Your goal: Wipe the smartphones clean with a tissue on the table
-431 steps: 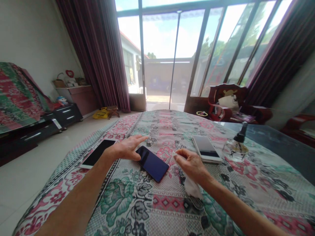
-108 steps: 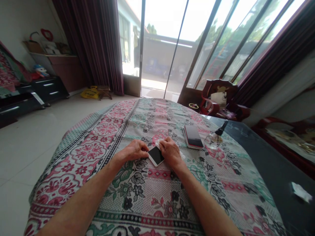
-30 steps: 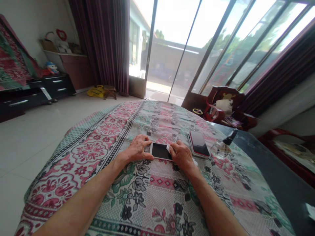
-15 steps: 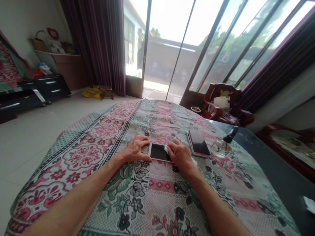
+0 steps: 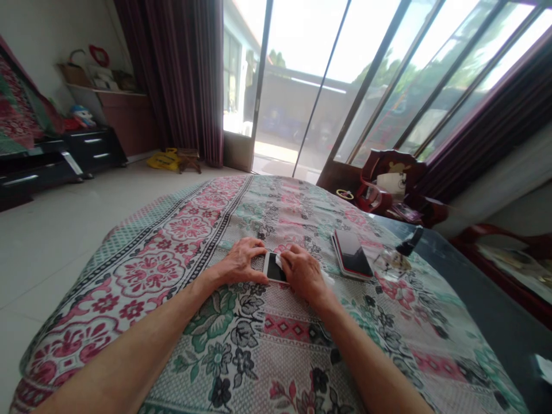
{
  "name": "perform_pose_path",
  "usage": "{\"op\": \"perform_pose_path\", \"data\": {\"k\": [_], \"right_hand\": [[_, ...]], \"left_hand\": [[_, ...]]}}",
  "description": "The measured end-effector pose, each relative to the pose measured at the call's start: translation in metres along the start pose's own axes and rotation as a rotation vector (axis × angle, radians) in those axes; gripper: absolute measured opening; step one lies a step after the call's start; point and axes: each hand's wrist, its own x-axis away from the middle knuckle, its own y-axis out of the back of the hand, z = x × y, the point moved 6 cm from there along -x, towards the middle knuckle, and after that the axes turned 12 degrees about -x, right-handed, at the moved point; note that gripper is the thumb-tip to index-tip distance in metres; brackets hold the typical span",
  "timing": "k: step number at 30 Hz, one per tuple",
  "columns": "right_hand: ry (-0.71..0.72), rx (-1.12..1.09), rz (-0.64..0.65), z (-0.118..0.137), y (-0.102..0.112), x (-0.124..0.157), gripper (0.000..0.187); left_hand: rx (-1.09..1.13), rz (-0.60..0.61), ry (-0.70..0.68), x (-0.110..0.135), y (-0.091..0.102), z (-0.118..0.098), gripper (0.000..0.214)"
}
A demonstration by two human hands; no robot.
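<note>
A white-framed phone (image 5: 272,268) with a dark screen lies flat on the flowered tablecloth (image 5: 181,230). My left hand (image 5: 240,261) clamps its left end, fingers curled over the edge. My right hand (image 5: 303,273) covers the phone's right half and presses a small white cloth (image 5: 279,260) onto the screen; a corner of the cloth sticks out by my wrist. Most of the phone is hidden under my hands.
Two stacked phones (image 5: 351,253) lie to the right, beside a small glass spray bottle (image 5: 395,259) with a black nozzle. The bare dark glass tabletop (image 5: 483,299) shows at right. A red wooden chair (image 5: 390,184) stands behind the table.
My right hand has slid the cloth leftward across the screen since half a second ago, so less of the phone shows. The left hand keeps its hold.
</note>
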Motion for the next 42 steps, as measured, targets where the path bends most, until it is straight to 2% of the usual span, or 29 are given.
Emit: {"op": "perform_pose_path", "data": {"k": [8, 11, 18, 30, 42], "right_hand": [[0.021, 0.023, 0.010, 0.017, -0.009, -0.012, 0.029], [0.023, 0.016, 0.007, 0.019, -0.009, -0.012, 0.030], [0.003, -0.017, 0.034, 0.017, -0.005, -0.011, 0.030], [-0.026, 0.001, 0.011, -0.003, 0.005, 0.002, 0.030], [-0.107, 0.003, -0.023, -0.038, 0.025, 0.025, 0.025]], "left_hand": [[-0.006, 0.009, 0.027, 0.000, 0.000, -0.001, 0.068], [-0.020, 0.018, 0.033, 0.000, -0.002, -0.001, 0.073], [-0.017, 0.023, 0.007, -0.001, -0.003, -0.002, 0.069], [-0.020, 0.023, 0.000, -0.001, -0.002, -0.001, 0.067], [-0.005, 0.029, -0.002, -0.001, -0.002, -0.001, 0.067]]}}
